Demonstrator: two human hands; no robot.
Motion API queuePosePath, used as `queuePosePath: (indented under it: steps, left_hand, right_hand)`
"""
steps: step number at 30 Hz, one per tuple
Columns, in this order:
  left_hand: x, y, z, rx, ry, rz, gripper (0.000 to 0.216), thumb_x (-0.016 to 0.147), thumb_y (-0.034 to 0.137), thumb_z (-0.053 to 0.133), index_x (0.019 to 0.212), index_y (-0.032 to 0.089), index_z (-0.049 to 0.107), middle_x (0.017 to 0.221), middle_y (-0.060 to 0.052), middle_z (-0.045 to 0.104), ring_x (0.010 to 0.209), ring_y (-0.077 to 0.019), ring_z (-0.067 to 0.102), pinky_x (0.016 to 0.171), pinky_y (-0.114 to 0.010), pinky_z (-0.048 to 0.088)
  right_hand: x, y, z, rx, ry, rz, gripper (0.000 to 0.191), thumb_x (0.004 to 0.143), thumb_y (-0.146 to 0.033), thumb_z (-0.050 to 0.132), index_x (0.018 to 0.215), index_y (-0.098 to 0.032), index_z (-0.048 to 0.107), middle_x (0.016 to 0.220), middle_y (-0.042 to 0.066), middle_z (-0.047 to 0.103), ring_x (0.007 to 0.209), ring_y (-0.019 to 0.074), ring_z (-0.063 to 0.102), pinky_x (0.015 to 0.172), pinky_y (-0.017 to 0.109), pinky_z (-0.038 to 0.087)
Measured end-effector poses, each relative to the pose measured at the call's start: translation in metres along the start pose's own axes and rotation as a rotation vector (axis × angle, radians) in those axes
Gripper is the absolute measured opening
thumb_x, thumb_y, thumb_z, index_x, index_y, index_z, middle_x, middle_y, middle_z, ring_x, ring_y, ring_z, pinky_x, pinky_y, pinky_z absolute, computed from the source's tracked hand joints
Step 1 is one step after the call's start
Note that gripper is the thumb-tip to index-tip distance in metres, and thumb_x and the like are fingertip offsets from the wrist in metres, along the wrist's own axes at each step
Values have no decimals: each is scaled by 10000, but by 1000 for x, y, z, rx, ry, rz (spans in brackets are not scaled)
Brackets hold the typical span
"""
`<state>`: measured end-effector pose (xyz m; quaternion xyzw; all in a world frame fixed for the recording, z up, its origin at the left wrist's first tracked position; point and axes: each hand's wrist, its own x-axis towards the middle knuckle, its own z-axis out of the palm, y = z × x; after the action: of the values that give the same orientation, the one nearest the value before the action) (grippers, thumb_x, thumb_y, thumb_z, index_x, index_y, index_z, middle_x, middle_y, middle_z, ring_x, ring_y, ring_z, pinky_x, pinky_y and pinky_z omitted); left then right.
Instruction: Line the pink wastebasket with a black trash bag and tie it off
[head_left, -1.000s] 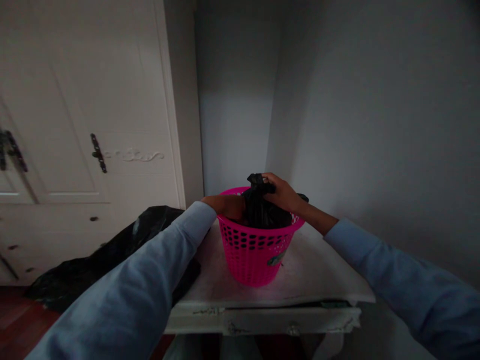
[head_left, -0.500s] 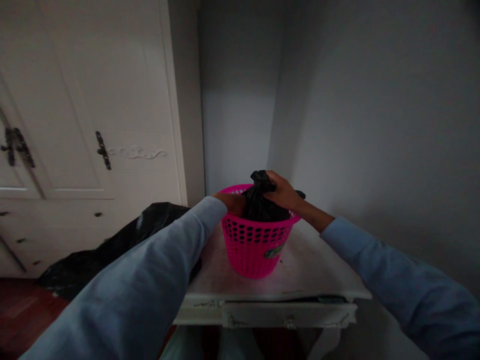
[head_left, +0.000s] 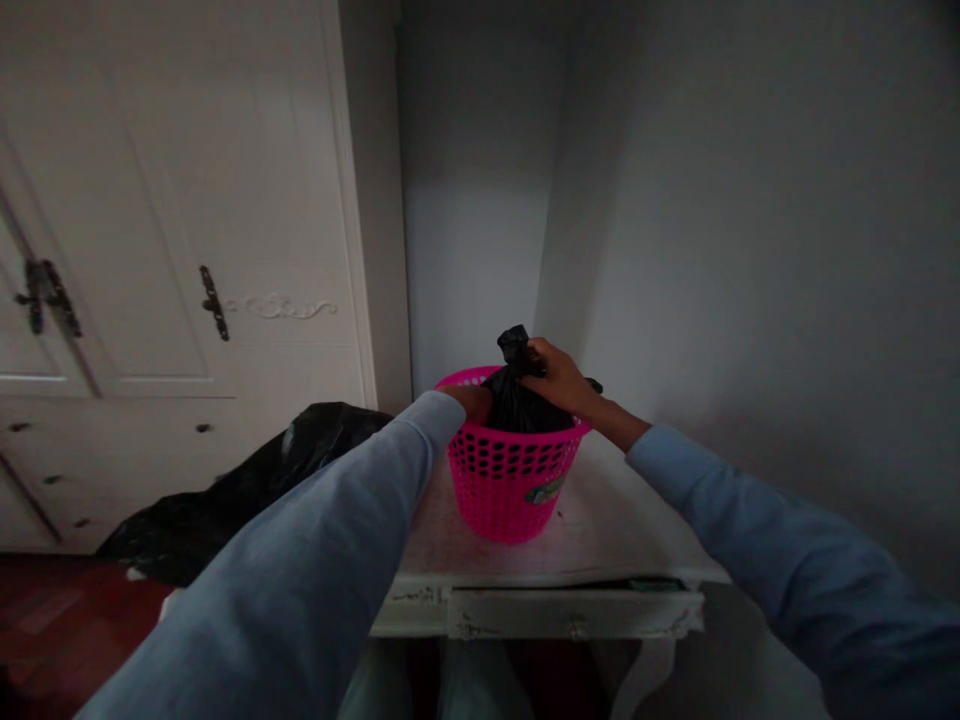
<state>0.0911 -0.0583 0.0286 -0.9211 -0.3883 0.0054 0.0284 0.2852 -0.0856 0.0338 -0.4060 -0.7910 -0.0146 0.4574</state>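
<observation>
A pink plastic basket (head_left: 504, 505) with a holed wall stands upright on a white table. Inside it sits a black plastic bag (head_left: 525, 408), its gathered neck sticking up above the rim. My right hand (head_left: 559, 378) is closed around the bag just under the bunched top. My left hand (head_left: 471, 402) reaches over the basket's left rim and lies against the side of the bag. Its fingers are hidden down inside the basket, so their grip does not show.
Another black plastic bag (head_left: 285, 450) lies spread at the left, hanging past the white table (head_left: 600, 545). Behind it stands a white wardrobe (head_left: 285, 220) with dark handles. Grey walls (head_left: 712, 250) meet in a corner behind the table. The table has a drawer (head_left: 577, 612) in front.
The bag's gathered neck stands slightly higher, and my right hand has risen with it. My left hand has shifted slightly right and stays inside the basket rim. The camera view has shifted slightly.
</observation>
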Motion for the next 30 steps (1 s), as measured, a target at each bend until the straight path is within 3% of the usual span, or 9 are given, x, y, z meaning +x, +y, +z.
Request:
queuePosePath:
  steps: [6, 9, 13, 17, 21, 25, 27, 30]
  left_hand:
    - [-13, 11, -4, -6, -47, -88, 218, 921, 269, 647, 1083, 138, 712, 1127, -112, 756, 1051, -228, 710, 939, -428, 570]
    - [-18, 15, -5, -56, -5, -81, 225, 858, 188, 644, 1045, 122, 751, 1089, -177, 776, 1021, -267, 730, 865, -368, 569]
    - [-21, 15, -7, -180, 70, -78, 216, 747, 152, 664, 919, 123, 792, 1008, -201, 789, 966, -335, 739, 806, -377, 556]
    - [-27, 5, -17, -417, 141, -64, 67, 674, 195, 701, 705, 183, 759, 760, -72, 777, 754, -233, 724, 691, -289, 540]
    - [-30, -10, -30, -669, 349, -148, 250, 800, 284, 526, 673, 155, 698, 674, -69, 712, 586, -163, 651, 554, -258, 506]
    - [-22, -16, -37, -807, 645, -171, 340, 850, 307, 480, 1008, 123, 719, 937, -107, 743, 740, -158, 662, 667, -277, 530]
    - [-17, -14, -38, -846, 690, -115, 343, 843, 346, 540, 1040, 139, 728, 998, -94, 749, 827, -169, 663, 753, -294, 533]
    - [-12, -9, -36, -901, 659, -20, 279, 828, 370, 593, 911, 164, 762, 943, -63, 770, 880, -185, 672, 821, -309, 533]
  right_hand:
    - [-4, -17, -5, -341, 26, 249, 563, 740, -437, 727, 1203, -160, 568, 1203, 160, 634, 1013, 297, 639, 853, 413, 509]
    - [-4, -25, -7, -499, -52, 402, 555, 819, -571, 656, 1207, -177, 604, 1088, 155, 706, 979, 340, 670, 799, 431, 507]
    - [-3, -26, -7, -497, -118, 493, 481, 870, -600, 602, 1126, -201, 682, 1013, 153, 753, 944, 337, 698, 741, 394, 496]
    - [-3, -16, -6, -384, -106, 405, 367, 899, -497, 607, 1076, -190, 703, 948, 125, 757, 857, 280, 700, 710, 348, 487]
    - [-7, -5, -6, -230, -91, 166, 256, 873, -303, 622, 1091, -178, 669, 940, 86, 743, 859, 242, 686, 768, 340, 498]
    - [-11, 0, 1, -70, -31, 16, 310, 796, -214, 643, 1104, -174, 645, 1037, 100, 733, 962, 255, 683, 873, 377, 512]
    - [-14, -1, 4, 10, -46, -17, 339, 781, -202, 644, 1119, -184, 639, 1073, 100, 730, 991, 253, 683, 900, 384, 513]
    - [-15, -3, 4, 72, -79, -30, 367, 765, -181, 629, 1131, -201, 627, 1050, 82, 730, 947, 239, 683, 864, 378, 515]
